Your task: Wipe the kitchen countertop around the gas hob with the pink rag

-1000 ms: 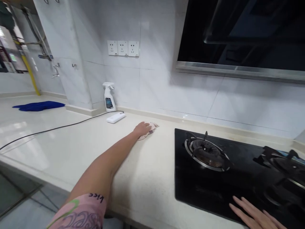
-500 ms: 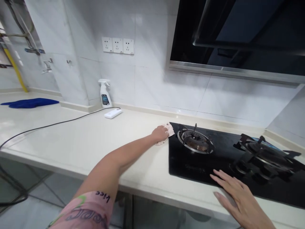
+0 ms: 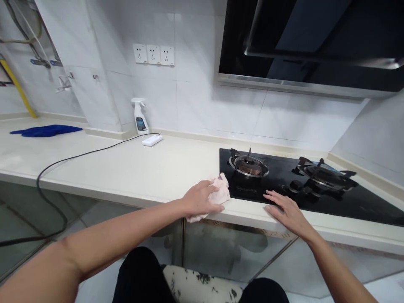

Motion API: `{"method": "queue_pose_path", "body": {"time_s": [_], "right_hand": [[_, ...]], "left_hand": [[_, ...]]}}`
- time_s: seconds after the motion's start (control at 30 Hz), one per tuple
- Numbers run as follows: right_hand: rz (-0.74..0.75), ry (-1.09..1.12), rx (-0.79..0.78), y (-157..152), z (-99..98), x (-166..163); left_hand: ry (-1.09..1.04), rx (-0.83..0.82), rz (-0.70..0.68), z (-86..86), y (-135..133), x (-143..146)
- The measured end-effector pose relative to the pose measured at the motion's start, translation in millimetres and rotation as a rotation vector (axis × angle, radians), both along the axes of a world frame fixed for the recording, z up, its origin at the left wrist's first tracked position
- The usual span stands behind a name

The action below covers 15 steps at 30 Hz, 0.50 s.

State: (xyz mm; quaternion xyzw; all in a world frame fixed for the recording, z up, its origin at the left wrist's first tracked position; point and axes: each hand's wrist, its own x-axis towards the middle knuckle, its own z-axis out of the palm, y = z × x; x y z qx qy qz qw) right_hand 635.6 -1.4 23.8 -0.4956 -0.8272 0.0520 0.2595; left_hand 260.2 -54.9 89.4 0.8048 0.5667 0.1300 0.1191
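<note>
My left hand (image 3: 200, 198) presses a crumpled pale pink cloth (image 3: 219, 194) onto the cream countertop (image 3: 132, 168) at its front edge, just left of the black gas hob (image 3: 315, 189). Its fingers curl over the cloth. My right hand (image 3: 285, 208) lies flat with fingers spread on the front edge of the hob and holds nothing. The hob has two burners, the left burner (image 3: 248, 164) and the right burner (image 3: 325, 176).
A white spray bottle (image 3: 139, 116) stands by the tiled wall next to a white power bank (image 3: 152, 140) with a black cable (image 3: 72, 160) trailing off the counter. A blue cloth (image 3: 44, 130) lies far left. A black range hood (image 3: 309, 42) hangs above the hob.
My left hand has dragged the cloth from the back of the counter toward the front edge beside the hob. The view has pulled back, and my right hand has stayed flat on the hob's front.
</note>
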Motion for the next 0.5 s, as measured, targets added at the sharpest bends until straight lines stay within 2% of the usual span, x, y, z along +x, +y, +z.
{"method": "queue_pose_path", "body": {"time_s": [0.1,0.23,0.33,0.4,0.5], "right_hand": [[0.025,0.182,0.005,-13,13.9,-29],[0.302,0.172,0.109,-42,31.8,-102],[0.543,0.048,0.177,-59,32.4,-162],[0.539,0.022,0.214,-65,26.8,-193],[0.424,0.043,0.248,-69,21.2,-220]], "left_hand": [[0.014,0.087,-0.111,-11.6,-19,-8],[-0.031,0.183,-0.249,-23.1,-29,-16],[-0.139,0.113,-0.260,-13.8,-34,-22],[-0.231,0.003,-0.237,-1.4,-37,-29],[-0.396,-0.192,-0.213,17.3,-39,-43]]}}
